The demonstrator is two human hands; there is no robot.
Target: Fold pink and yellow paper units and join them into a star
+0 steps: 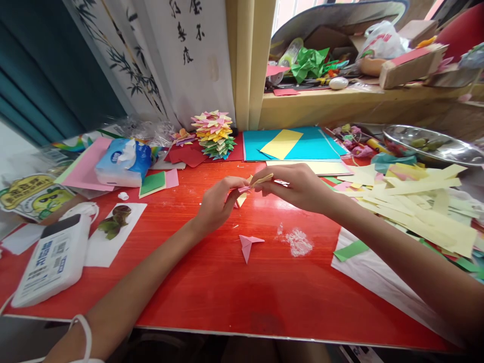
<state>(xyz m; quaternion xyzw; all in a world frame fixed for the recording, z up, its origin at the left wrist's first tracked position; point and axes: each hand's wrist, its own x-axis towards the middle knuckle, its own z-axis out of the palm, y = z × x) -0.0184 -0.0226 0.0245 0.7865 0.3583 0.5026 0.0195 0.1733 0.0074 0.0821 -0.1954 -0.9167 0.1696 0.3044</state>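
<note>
Pinched in my left hand [221, 202] is a small pink folded paper [245, 189]. My right hand [293, 186] is closed on a yellow folded paper [266, 178], and the two pieces meet between my fingertips. Just below my hands a pale yellow folded piece [241, 200] shows partly, over the red table [212, 282]. Nearer to me lies a pink folded paper piece [249, 245] with pointed ends. Behind my hands stands a round stack of folded paper [215, 135] in pink, yellow and green layers.
Yellow paper strips [427, 206] and a metal bowl [434, 144] are at the right. Blue sheets [302, 141] lie at the back. A tissue pack [124, 164] and a white device [53, 259] are at the left. White residue [299, 242] marks the table.
</note>
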